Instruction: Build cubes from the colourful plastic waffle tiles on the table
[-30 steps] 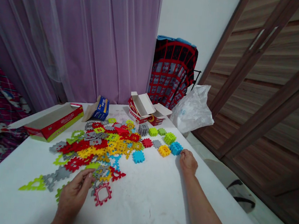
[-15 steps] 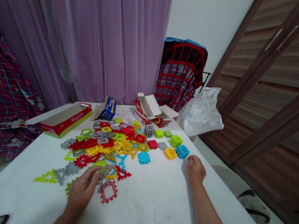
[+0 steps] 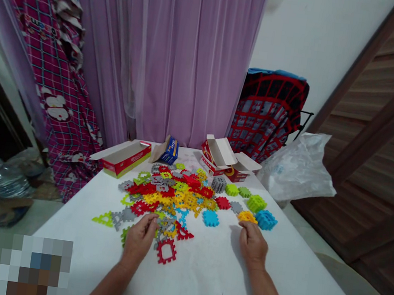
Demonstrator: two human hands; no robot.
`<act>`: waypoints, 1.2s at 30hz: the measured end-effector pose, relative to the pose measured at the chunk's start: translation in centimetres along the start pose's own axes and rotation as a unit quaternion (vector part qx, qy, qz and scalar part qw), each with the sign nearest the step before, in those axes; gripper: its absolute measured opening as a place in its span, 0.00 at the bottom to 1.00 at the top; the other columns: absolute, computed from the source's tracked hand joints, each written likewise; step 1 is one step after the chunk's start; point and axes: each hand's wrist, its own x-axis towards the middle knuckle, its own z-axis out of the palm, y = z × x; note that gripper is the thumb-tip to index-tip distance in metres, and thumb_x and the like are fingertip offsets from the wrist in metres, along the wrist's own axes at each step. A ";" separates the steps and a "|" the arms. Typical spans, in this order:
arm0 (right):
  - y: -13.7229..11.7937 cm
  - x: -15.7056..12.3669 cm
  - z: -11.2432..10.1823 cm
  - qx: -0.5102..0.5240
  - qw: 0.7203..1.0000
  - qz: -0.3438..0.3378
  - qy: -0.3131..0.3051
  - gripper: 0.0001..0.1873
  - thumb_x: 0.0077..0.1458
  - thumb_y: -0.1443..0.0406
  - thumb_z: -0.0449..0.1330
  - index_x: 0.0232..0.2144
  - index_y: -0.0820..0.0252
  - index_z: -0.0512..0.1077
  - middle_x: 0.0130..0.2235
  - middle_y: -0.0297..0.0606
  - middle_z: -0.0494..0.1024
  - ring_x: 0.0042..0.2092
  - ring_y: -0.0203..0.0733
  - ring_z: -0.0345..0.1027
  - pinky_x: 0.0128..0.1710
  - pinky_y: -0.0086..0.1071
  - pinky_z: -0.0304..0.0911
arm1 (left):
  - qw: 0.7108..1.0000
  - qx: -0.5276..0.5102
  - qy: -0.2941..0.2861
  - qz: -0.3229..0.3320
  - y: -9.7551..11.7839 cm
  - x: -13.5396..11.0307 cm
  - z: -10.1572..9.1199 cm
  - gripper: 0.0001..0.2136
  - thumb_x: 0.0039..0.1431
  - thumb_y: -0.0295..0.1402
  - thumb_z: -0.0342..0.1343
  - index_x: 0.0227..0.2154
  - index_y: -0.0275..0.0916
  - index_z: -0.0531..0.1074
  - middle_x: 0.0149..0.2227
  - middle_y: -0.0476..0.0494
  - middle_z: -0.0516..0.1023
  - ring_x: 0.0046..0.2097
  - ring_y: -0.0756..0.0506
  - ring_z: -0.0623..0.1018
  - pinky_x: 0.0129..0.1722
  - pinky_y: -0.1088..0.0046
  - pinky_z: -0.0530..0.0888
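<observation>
My left hand (image 3: 139, 237) is closed at the near edge of a heap of plastic interlocking pieces (image 3: 185, 198), thumb against curled fingers. Whatever those fingers may hold is hidden. Beside it lies a red square frame piece (image 3: 166, 251), with a red triangle piece (image 3: 184, 233) just beyond. On the right, my right hand (image 3: 254, 244) is closed, its fingertips at the near edge of a yellow stack of pieces (image 3: 247, 216). That edge is partly covered, and I cannot tell whether the fingers grip it. A blue stack (image 3: 266, 220) and a green stack (image 3: 257, 203) stand close by.
A blue square piece (image 3: 210, 218) lies between my hands. Behind the heap are an open red box (image 3: 126, 157), a blue box (image 3: 169, 150) and more red boxes (image 3: 217, 157). A white plastic bag (image 3: 296, 168) is by the table's right edge.
The view has turned left. My right hand has shifted from beside the blue stack to the yellow stack's near edge. My left hand remains closed by the heap.
</observation>
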 end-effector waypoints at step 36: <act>-4.8 -1.9 2.2 0.179 0.983 -0.049 -0.006 0.13 0.59 0.67 0.49 0.37 0.55 0.74 0.39 0.40 0.78 0.43 0.43 0.72 0.44 0.37 0.68 | 0.910 0.300 -0.282 0.053 1.3 15.9 1.0 0.25 0.49 0.44 0.59 0.52 0.45 0.72 0.56 0.42 0.75 0.57 0.37 0.72 0.57 0.59 0.65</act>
